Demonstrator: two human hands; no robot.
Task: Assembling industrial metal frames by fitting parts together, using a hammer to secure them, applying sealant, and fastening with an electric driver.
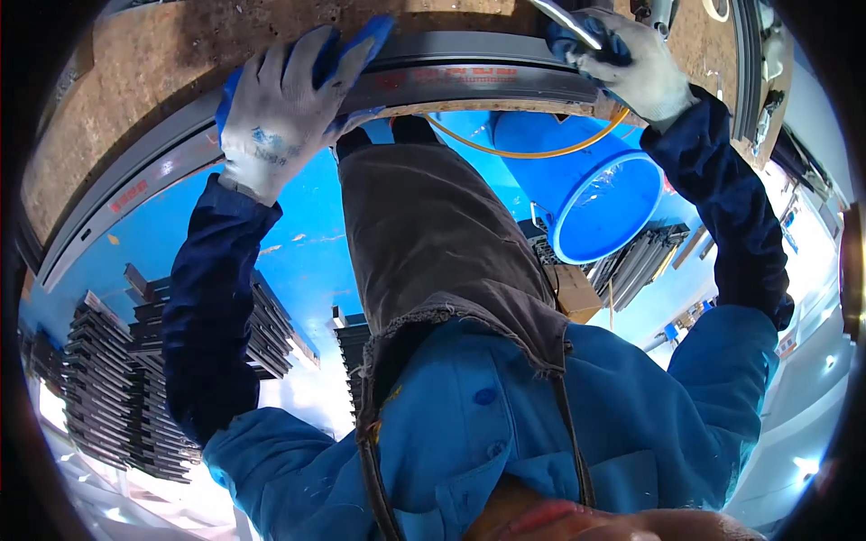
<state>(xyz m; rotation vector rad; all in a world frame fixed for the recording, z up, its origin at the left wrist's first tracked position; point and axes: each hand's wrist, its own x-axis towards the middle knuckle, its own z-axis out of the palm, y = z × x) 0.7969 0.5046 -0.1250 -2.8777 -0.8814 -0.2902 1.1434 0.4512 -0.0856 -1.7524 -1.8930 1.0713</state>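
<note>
A long grey metal profile (451, 79) with red print lies along the near edge of the workbench. My left hand (275, 113), in a white glove with blue fingertips, rests across it on the left. Its fingers are stretched out and spread over the profile, and its thumb is by the near edge. My right hand (636, 68), gloved the same way, is closed around a slim, pale, metal-looking tool (570, 24) above the right part of the profile. The tool's far end runs out of view at the top, so its exact kind is unclear.
The brown workbench (171, 68) carries scraps and more profiles (747, 68) at the right. A yellow-orange hose (541, 155) loops below its edge. A blue bin (606, 207) stands on the blue floor beside a cardboard box (577, 290). Stacked dark profiles (104, 379) lie at the left.
</note>
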